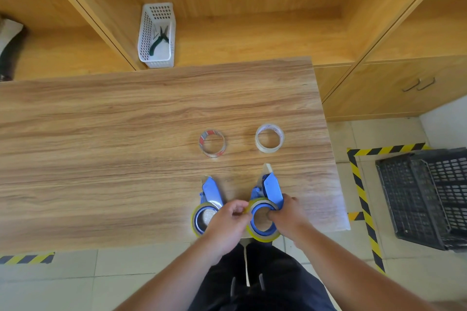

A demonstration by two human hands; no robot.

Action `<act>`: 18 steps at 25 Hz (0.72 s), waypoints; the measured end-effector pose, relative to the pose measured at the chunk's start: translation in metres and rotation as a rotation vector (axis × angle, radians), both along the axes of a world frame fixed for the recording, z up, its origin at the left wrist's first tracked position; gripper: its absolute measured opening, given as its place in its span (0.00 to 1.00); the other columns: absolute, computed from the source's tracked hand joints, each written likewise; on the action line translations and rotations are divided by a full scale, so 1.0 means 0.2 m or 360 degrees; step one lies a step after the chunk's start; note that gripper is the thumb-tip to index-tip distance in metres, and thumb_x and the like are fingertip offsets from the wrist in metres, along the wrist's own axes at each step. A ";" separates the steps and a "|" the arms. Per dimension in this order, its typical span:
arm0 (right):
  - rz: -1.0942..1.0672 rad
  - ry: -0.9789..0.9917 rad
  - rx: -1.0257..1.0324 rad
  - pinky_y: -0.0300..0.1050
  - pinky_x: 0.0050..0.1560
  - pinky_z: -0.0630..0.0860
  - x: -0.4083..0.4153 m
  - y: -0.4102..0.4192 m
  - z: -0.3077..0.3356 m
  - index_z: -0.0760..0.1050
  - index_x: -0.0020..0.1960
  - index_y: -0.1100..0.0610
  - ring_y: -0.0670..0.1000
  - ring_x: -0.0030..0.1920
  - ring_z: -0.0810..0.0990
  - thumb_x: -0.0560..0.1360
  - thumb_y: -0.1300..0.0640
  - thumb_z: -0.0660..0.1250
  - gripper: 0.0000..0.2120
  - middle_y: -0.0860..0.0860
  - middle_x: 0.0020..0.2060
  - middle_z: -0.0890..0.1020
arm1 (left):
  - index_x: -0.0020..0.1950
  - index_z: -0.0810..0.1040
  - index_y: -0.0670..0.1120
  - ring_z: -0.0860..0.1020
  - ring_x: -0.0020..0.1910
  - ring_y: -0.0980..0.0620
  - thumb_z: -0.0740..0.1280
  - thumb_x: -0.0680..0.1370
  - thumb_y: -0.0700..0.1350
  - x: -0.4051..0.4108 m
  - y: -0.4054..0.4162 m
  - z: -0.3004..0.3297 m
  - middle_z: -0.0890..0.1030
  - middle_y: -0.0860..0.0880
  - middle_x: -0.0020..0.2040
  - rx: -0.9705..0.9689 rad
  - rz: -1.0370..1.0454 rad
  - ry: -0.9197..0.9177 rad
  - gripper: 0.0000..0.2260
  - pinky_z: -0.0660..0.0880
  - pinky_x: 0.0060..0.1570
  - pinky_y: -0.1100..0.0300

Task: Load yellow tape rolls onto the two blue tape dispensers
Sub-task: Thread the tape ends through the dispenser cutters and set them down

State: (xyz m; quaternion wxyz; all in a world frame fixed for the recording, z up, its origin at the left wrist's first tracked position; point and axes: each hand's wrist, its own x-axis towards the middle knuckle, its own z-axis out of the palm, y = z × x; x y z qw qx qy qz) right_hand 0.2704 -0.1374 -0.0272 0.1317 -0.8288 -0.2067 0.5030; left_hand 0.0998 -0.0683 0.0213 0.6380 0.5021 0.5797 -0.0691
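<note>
Both hands are working at the near edge of the wooden table (pixel 126 134), where the right blue dispenser (pixel 271 190) is overhanging the lip slightly with its yellow tape roll (pixel 262 236). Just right of the hands the table's right edge is dropping away to the floor; ahead of them the tabletop is lying open as far as two clear tape rolls (pixel 211 142) (pixel 269 137), well beyond the fingers.

The right hand (pixel 286 217) is closing around the right dispenser, fingers curled over its body and a thumb reaching into the roll's core. The left hand (pixel 227 219) is pinching the roll's upper left rim, fingertips together on it. Immediately left of that hand, partly under it, the left blue dispenser (pixel 211 193) is lying flat, its own yellow roll (pixel 195 221) seated.
</note>
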 end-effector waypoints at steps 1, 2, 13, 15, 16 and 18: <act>0.0069 -0.0035 -0.0017 0.48 0.44 0.78 0.00 0.01 -0.01 0.73 0.64 0.54 0.53 0.46 0.80 0.73 0.57 0.70 0.20 0.53 0.55 0.74 | 0.64 0.77 0.60 0.80 0.57 0.59 0.68 0.79 0.53 0.00 0.00 -0.02 0.77 0.61 0.61 -0.0006 0.0002 0.0020 0.14 0.79 0.64 0.51; 0.0118 -0.0053 -0.0017 0.46 0.43 0.76 0.00 0.01 -0.02 0.72 0.66 0.54 0.52 0.44 0.78 0.73 0.57 0.70 0.21 0.53 0.56 0.72 | 0.64 0.77 0.60 0.80 0.57 0.59 0.69 0.78 0.53 0.00 0.00 -0.03 0.77 0.60 0.61 0.0004 0.0008 0.0039 0.14 0.79 0.64 0.51; 0.0212 -0.0123 -0.0013 0.54 0.50 0.81 0.01 0.06 -0.14 0.67 0.69 0.52 0.57 0.49 0.78 0.71 0.63 0.69 0.28 0.53 0.57 0.69 | 0.71 0.74 0.54 0.78 0.46 0.64 0.68 0.79 0.51 0.05 -0.01 -0.12 0.77 0.63 0.51 0.0037 -0.0019 0.0156 0.20 0.77 0.47 0.61; 0.0192 -0.0131 -0.0021 0.57 0.52 0.82 0.02 0.07 -0.15 0.67 0.67 0.52 0.57 0.49 0.79 0.71 0.64 0.69 0.27 0.52 0.56 0.68 | 0.73 0.72 0.53 0.75 0.42 0.64 0.67 0.79 0.50 0.07 -0.02 -0.11 0.75 0.64 0.48 0.0043 -0.0069 0.0151 0.22 0.73 0.42 0.68; 0.0186 -0.0144 -0.0024 0.58 0.53 0.82 0.02 0.07 -0.16 0.67 0.67 0.52 0.57 0.50 0.79 0.71 0.64 0.69 0.27 0.52 0.56 0.68 | 0.74 0.72 0.52 0.74 0.40 0.65 0.67 0.79 0.50 0.08 -0.02 -0.11 0.74 0.64 0.46 0.0044 -0.0087 0.0143 0.22 0.70 0.41 0.70; 0.0193 -0.0176 -0.0035 0.58 0.54 0.82 0.02 0.07 -0.18 0.67 0.67 0.52 0.58 0.51 0.78 0.71 0.64 0.70 0.27 0.52 0.55 0.68 | 0.74 0.71 0.52 0.73 0.40 0.65 0.66 0.79 0.49 0.10 -0.02 -0.10 0.73 0.64 0.49 0.0036 -0.0090 0.0135 0.22 0.68 0.38 0.71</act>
